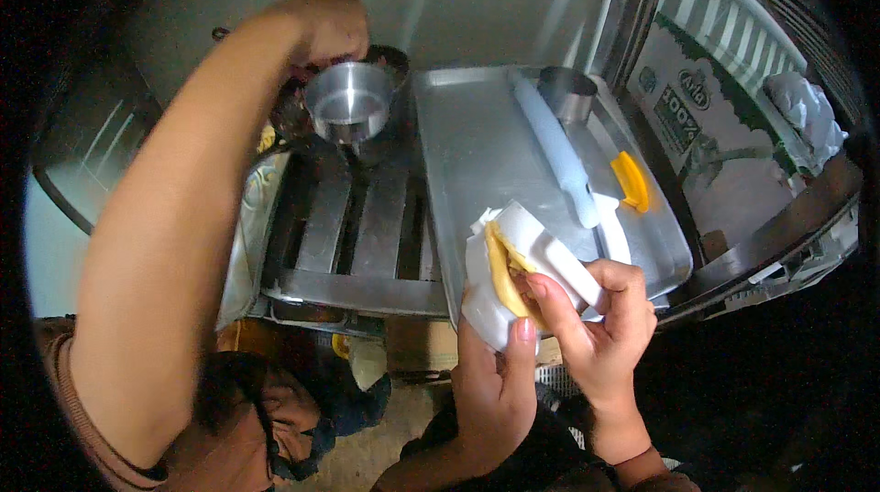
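Observation:
A white plastic folding dough press point(530, 228) is held up over the front of the metal tray, partly folded. Between its halves sits a bent round of yellow dough point(500, 274) with some brownish filling showing inside. My left hand point(495, 382) supports the press from below, its thumb on the near edge. My right hand point(610, 327) is closed on the press's right side, and its thumb presses at the dough's opening. The fingers behind the press are partly hidden.
The metal tray point(467, 153) carries a pale blue rolling pin point(555, 148), a metal ring cutter point(570, 96) and a yellow scraper-like piece point(630, 182). At left, a co-worker's arm point(174, 189) reaches over a steel pot point(349, 102) on the slatted metal rack. A printed carton point(706, 116) stands right.

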Available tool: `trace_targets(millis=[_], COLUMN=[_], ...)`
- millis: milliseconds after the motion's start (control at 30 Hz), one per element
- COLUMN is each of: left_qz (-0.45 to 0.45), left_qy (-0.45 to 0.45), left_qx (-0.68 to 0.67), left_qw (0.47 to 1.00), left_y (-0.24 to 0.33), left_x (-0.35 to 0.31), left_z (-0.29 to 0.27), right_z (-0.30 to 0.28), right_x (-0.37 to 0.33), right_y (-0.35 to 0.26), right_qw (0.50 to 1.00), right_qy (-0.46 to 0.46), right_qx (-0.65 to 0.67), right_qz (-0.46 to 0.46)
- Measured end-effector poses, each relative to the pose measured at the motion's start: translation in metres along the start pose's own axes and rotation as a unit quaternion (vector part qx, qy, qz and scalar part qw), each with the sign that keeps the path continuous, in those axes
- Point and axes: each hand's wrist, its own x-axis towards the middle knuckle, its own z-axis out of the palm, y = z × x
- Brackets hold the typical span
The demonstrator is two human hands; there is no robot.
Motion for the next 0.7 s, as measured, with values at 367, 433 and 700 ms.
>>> trace_targets(millis=[367,433,700], left_qz=[-0.065,-0.064,-0.035], left_qy=[-0.061,-0.075,-0.057], left_qx=[-0.115,-0.109,-0.062], left_qw=[0.989,0.989,0.996], left_y=[0.017,0.015,0.017], left_x=[0.003,0.004,-0.003], left_z=[0.0,0.001,0.01], right_z=[-0.037,-0.039,-0.029], right_x=[-0.006,-0.009,-0.003], right_y=[0.012,0.013,-0.001], right_qw=[0.992,0.995,0.996], right_qy=[-0.091,-0.083,0.012], right_qx=[0.088,0.056,0.081], right_qz=[-0.008,-0.008,0.023])
